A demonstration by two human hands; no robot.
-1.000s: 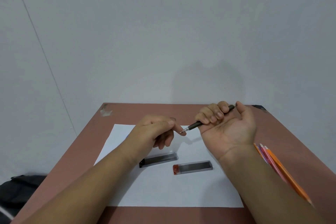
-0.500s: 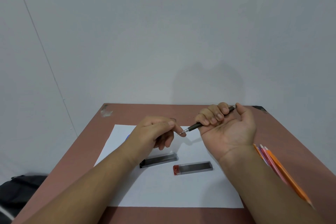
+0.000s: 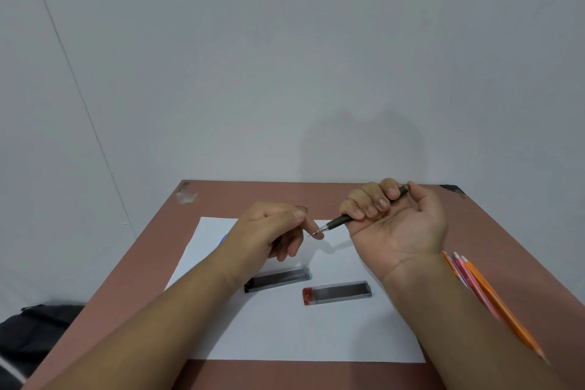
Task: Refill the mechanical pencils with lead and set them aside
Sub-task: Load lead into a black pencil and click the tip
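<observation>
A brown table [image 3: 474, 231] carries a white paper sheet [image 3: 300, 332]. On the sheet lie two lead cases, one black-capped [image 3: 278, 279], one red-capped [image 3: 337, 292]. Coloured pencils [image 3: 493, 301] lie at the right. The right hand [image 3: 395, 222] grips a dark mechanical pencil [image 3: 337, 223] above the sheet, thumb on its end. The left hand [image 3: 272, 231] pinches at the pencil's tip; whether it holds lead cannot be told.

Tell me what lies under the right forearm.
Coloured pencils lie on the table, an orange one outermost, pink ones beside it, beneath the forearm of the right hand. Their tips and outer sides show; the arm covers the rest, so the count is unclear.
</observation>
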